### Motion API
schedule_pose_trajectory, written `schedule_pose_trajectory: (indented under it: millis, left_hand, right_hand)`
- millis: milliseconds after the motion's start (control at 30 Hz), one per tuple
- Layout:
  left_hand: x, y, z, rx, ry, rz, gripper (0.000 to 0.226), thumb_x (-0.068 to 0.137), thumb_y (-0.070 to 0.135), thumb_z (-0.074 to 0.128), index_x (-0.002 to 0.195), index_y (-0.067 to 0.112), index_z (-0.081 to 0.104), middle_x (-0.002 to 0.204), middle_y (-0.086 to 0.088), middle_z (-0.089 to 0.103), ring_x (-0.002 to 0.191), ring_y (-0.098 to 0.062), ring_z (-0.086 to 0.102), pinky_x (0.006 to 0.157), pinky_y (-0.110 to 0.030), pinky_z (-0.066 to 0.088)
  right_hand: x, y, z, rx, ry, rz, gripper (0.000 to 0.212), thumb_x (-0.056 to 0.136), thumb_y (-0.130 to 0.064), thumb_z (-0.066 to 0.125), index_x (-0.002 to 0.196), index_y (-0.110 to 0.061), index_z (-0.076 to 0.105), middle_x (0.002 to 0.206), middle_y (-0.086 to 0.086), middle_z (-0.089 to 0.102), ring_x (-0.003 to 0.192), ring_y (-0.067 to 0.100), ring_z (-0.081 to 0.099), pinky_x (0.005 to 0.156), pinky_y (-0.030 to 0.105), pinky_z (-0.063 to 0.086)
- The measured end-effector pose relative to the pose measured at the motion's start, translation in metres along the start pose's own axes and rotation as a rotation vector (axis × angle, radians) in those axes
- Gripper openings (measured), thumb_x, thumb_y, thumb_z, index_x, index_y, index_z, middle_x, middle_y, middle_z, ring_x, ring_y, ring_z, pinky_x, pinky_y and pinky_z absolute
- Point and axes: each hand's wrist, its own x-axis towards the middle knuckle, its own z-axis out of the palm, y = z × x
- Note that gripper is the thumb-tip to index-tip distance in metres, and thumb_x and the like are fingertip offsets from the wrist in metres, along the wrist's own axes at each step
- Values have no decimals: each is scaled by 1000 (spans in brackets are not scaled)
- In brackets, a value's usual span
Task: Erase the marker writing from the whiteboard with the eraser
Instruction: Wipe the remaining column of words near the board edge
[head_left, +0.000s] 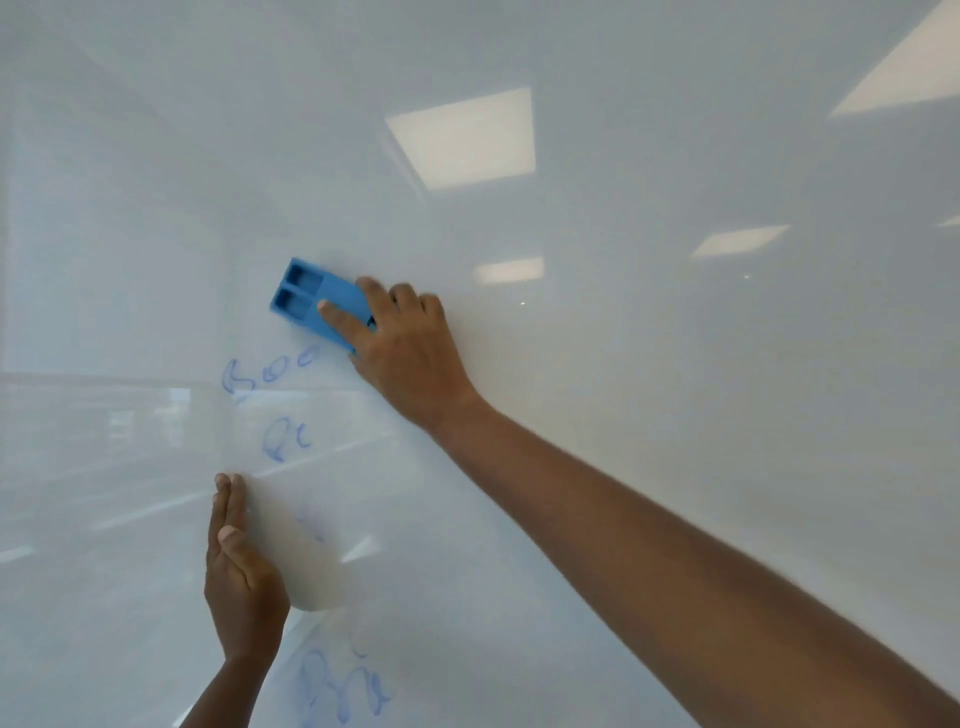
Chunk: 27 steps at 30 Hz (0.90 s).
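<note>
A glossy whiteboard (649, 364) fills the view. My right hand (402, 348) presses a blue plastic eraser (311, 299) flat against the board, just above blue marker writing (265, 374). More blue marks sit below: a short scribble (283, 439), a faint smudge (311, 525), and larger letters (337, 686) near the bottom edge. My left hand (239, 571) rests on the board to the left of the smudge, fingers straight and together, holding nothing.
Ceiling light panels reflect in the board at the upper right (467, 137). A paler wiped patch (317, 566) shows beside my left hand. The board's edges are out of view.
</note>
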Motion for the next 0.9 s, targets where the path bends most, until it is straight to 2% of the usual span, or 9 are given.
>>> schedule_pose_trajectory:
  millis: [100, 200, 333, 467, 533, 600, 667, 767, 900]
  left_hand:
    - [1, 0, -3, -51, -5, -24, 60, 92, 33, 6, 138, 14, 39, 148, 1, 33, 132, -2, 26, 104, -16, 19]
    - [3, -3, -9, -87, -22, -30, 57, 94, 30, 8, 137, 13, 41, 146, -2, 37, 134, -9, 30, 104, -13, 20]
    - [5, -2, -16, -107, -56, -16, 58, 93, 31, 8, 136, 13, 42, 146, -2, 38, 131, -4, 30, 104, -13, 20]
    - [3, -1, -14, -110, -79, -30, 60, 90, 32, 8, 136, 12, 41, 147, 0, 34, 132, -3, 28, 97, 4, 16]
    - [2, -2, -13, -80, -112, -29, 59, 90, 32, 8, 139, 14, 35, 149, 3, 28, 133, -1, 23, 96, 6, 12]
    - [1, -4, -13, -11, -169, 29, 59, 89, 39, 8, 143, 18, 23, 150, 9, 18, 136, -1, 15, 102, 0, 7]
    - [1, -8, -12, 94, -229, 88, 59, 89, 44, 7, 143, 22, 9, 150, 13, 5, 139, -2, 4, 110, -15, -1]
    - [2, -14, -12, 203, -260, 114, 58, 88, 45, 5, 142, 25, -1, 149, 15, -3, 139, -3, -5, 111, -26, -9]
    - [8, -12, -8, 239, -221, 106, 56, 89, 37, 7, 142, 23, -2, 150, 12, -4, 139, -5, -6, 112, -31, -9]
  right_hand:
    - [-52, -29, 8, 126, 45, -143, 36, 77, -29, 66, 112, -37, 64, 110, 3, 70, 79, 17, 64, 69, 26, 48]
    - [-107, -45, 16, 129, -22, -381, 33, 81, -28, 62, 114, -35, 63, 112, 4, 68, 83, 17, 62, 71, 28, 47]
    - [-111, -33, 15, 59, -28, -616, 36, 80, -30, 60, 114, -39, 62, 113, -1, 68, 83, 12, 62, 68, 25, 45]
    - [-46, -10, 6, 50, 49, -354, 34, 77, -34, 64, 110, -44, 63, 108, -2, 71, 77, 11, 65, 66, 22, 47]
    - [-9, 5, -3, 36, -5, -145, 40, 84, -32, 54, 123, -41, 54, 123, 1, 63, 90, 15, 63, 76, 26, 46]
    - [13, 11, -1, -10, -74, -55, 45, 93, -26, 40, 138, -34, 37, 140, 6, 46, 107, 23, 53, 88, 34, 40]
    - [14, 5, 2, -36, -7, 3, 46, 91, -28, 46, 136, -34, 39, 137, 5, 49, 105, 21, 55, 86, 33, 42]
    - [-12, -17, 9, 25, 107, -46, 41, 79, -30, 63, 119, -37, 59, 117, 1, 66, 85, 15, 64, 72, 27, 48]
    - [-56, -33, 18, 75, 114, -275, 33, 81, -25, 62, 113, -33, 64, 112, 5, 69, 83, 18, 64, 71, 28, 49]
